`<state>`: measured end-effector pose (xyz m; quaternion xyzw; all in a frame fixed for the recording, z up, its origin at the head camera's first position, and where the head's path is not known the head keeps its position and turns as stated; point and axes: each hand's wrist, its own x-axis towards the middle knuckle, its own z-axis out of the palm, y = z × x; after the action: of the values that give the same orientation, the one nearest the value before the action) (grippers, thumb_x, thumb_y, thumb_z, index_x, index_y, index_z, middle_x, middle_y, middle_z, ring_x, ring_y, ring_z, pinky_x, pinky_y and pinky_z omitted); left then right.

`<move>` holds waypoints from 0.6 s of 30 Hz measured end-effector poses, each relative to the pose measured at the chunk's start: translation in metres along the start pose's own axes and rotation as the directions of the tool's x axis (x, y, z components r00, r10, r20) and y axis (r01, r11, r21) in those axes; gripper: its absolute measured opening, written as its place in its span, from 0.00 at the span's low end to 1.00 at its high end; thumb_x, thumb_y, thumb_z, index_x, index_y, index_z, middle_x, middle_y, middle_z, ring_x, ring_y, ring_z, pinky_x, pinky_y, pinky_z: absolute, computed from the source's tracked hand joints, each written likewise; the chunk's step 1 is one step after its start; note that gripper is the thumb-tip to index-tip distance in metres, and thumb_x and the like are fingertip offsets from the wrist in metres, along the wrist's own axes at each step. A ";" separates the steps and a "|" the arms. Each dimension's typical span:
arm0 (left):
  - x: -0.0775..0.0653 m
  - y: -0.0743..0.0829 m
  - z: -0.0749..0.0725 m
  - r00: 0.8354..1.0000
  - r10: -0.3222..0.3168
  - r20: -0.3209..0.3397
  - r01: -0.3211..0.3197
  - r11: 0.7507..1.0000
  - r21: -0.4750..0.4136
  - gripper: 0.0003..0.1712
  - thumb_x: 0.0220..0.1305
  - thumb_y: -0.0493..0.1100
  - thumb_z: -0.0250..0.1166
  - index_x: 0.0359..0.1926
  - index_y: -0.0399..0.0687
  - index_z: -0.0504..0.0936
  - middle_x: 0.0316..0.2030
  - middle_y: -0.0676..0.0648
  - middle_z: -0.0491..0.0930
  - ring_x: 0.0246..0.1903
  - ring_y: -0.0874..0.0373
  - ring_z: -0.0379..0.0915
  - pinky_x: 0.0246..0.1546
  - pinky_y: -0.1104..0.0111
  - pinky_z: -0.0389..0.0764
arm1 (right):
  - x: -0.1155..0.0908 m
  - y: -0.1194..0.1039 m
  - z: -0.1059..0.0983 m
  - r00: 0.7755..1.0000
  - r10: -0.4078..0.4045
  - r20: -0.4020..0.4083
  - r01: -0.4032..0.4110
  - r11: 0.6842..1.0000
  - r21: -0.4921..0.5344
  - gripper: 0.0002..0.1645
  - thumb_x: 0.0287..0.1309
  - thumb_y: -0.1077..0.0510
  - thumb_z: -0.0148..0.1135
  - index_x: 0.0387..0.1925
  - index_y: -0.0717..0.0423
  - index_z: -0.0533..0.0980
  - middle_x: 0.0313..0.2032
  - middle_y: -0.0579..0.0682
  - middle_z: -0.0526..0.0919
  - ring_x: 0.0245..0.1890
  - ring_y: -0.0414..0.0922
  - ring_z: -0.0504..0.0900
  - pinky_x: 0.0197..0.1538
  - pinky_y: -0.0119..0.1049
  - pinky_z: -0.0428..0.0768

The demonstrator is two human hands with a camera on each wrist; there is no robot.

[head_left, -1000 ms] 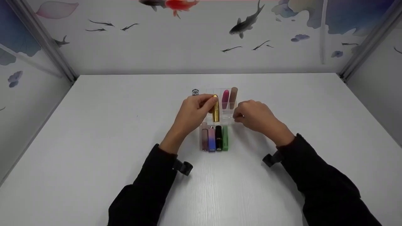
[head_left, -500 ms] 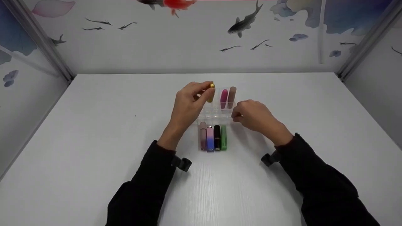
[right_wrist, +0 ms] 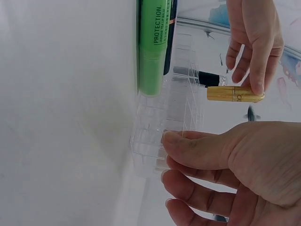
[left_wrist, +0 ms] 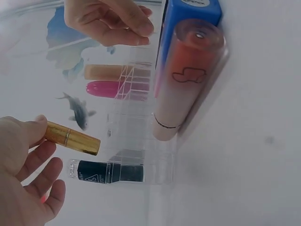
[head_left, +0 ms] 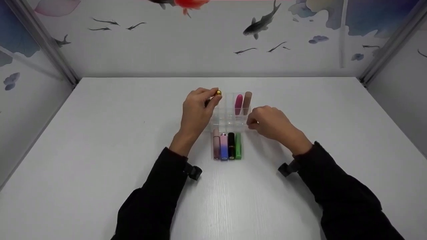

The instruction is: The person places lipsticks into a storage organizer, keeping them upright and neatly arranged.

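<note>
My left hand (head_left: 196, 111) pinches a gold lipstick tube (left_wrist: 73, 138) between thumb and fingers, above the left part of a clear compartment organizer (head_left: 230, 124). The tube stands nearly upright, clear of the compartments in both wrist views. At the organizer's near right corner, my right hand (head_left: 272, 123) pinches its wall between thumb and index finger. A magenta tube (head_left: 239, 104) and a brown tube (head_left: 247, 103) stand in the right compartments. A dark tube with a clear cap (left_wrist: 110, 172) stands in the organizer's left end, hidden behind my left hand in the head view.
In front of the organizer several tubes lie side by side: a pinkish one (head_left: 216, 146), a pink-and-blue one (head_left: 224, 148), a black one (head_left: 231, 146) and a green one (head_left: 238, 146). A fish-patterned wall panel (head_left: 200, 50) rises behind the white table (head_left: 100, 150).
My left hand has carried the gold lipstick tube away from me and leftward, over the organizer, turning it more upright. My right hand has stayed at the corner.
</note>
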<state>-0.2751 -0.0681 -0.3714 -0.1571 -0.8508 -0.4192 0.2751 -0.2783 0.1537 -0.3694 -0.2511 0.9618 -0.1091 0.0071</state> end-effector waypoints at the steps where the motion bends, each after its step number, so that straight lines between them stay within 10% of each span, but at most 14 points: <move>1: -0.001 -0.001 0.000 1.000 0.001 0.002 -0.001 1.000 0.015 0.18 0.62 0.50 0.62 0.50 0.47 0.83 0.38 0.50 0.83 0.36 0.60 0.74 0.35 0.73 0.77 | 0.000 0.000 0.000 1.000 -0.001 -0.001 0.001 1.000 0.000 0.07 0.52 0.62 0.67 0.35 0.54 0.85 0.33 0.49 0.86 0.30 0.45 0.77 0.35 0.39 0.76; 18: 0.000 -0.007 0.004 0.999 -0.049 -0.008 0.049 0.999 0.014 0.17 0.63 0.49 0.62 0.48 0.47 0.84 0.38 0.47 0.77 0.39 0.56 0.67 0.39 0.69 0.71 | 0.000 -0.001 0.000 1.000 0.009 0.015 -0.009 1.000 -0.002 0.07 0.53 0.62 0.66 0.36 0.54 0.85 0.33 0.48 0.86 0.30 0.45 0.76 0.36 0.38 0.75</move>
<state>-0.2798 -0.0689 -0.3777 -0.1326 -0.8563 -0.4204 0.2690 -0.2783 0.1532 -0.3691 -0.2475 0.9630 -0.1062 0.0144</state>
